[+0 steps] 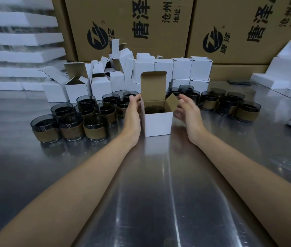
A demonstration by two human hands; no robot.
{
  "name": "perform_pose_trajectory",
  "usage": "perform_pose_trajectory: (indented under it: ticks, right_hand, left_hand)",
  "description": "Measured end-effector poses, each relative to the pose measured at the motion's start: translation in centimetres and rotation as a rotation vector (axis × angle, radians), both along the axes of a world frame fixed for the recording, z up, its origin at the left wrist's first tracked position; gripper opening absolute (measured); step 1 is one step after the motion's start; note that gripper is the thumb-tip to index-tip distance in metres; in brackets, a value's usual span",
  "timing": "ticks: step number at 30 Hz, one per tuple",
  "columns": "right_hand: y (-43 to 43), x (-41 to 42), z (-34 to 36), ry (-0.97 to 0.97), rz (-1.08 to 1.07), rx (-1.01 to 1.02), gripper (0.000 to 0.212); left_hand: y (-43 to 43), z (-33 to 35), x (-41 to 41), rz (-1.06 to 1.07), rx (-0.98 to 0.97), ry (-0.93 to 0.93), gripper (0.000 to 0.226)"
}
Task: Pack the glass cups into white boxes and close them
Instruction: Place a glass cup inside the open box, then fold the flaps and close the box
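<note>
A small white box (157,123) stands on the steel table (159,184) in the middle, its lid upright and its right side flap sticking out. A dark glass cup (154,110) sits inside it. My left hand (132,111) presses against the box's left wall, fingers curled at the top edge. My right hand (188,108) hovers just right of the box, fingers spread near the side flap and a little blurred. Several dark glass cups with brown sleeves stand to the left (71,120) and to the right (230,104).
Open empty white boxes (77,90) and closed white boxes (191,68) line up behind the cups. Large brown cartons (141,24) form a wall at the back. White foam trays (20,41) stack at far left and foam pieces (287,68) lie at right.
</note>
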State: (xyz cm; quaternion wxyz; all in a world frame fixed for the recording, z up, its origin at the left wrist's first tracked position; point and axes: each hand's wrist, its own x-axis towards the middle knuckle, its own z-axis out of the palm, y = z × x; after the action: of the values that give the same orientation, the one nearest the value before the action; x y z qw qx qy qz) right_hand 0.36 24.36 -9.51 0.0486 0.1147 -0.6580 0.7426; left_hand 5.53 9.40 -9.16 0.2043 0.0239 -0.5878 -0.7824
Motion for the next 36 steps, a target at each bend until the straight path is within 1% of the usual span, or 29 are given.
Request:
perform_pose_trajectory:
  ticks: [4, 10, 13, 16, 19, 24, 30, 32, 35, 36]
  right_hand:
    - [-0.3, 0.5, -0.2, 0.024, 0.14, 0.115, 0.038]
    - [-0.1, 0.7, 0.1, 0.015, 0.177, 0.14, 0.036]
    - [-0.2, 0.9, 0.2, 0.025, 0.188, 0.175, 0.032]
    - [-0.1, 1.0, 0.2, 0.035, 0.188, 0.22, 0.032]
    - [-0.2, 1.1, 0.3, 0.08, 0.199, 0.238, 0.027]
    - [-0.7, 1.1, 0.6, 0.076, 0.191, 0.23, 0.042]
    - [-0.7, 1.2, 0.6, 0.078, 0.185, 0.218, 0.044]
    - [-0.7, 1.2, 0.6, 0.072, 0.196, 0.203, 0.043]
    - [-0.7, 1.5, 0.5, 0.063, 0.218, 0.18, 0.036]
    - [-0.6, 1.6, 0.5, 0.054, 0.222, 0.173, 0.033]
  left_hand:
    - [-0.1, 0.0, 0.1, 0.033, -0.057, -0.013, 0.035]
    - [0.0, 0.2, 0.3, 0.003, -0.152, -0.04, 0.045]
    - [0.0, 0.4, 0.2, 0.014, -0.155, -0.053, 0.046]
    - [-0.1, 0.5, 0.3, 0.009, -0.149, -0.058, 0.045]
    - [0.0, 0.5, 0.4, -0.003, -0.145, -0.059, 0.045]
    - [0.0, 0.5, 0.4, -0.011, -0.13, -0.054, 0.044]
    - [0.1, 0.4, 0.4, -0.029, -0.137, -0.028, 0.044]
    - [0.1, 0.4, 0.4, -0.026, -0.14, -0.007, 0.038]
    - [0.3, 0.3, 0.6, -0.017, -0.156, 0.005, 0.019]
    - [0.4, 0.3, 0.6, -0.02, -0.153, -0.004, 0.019]
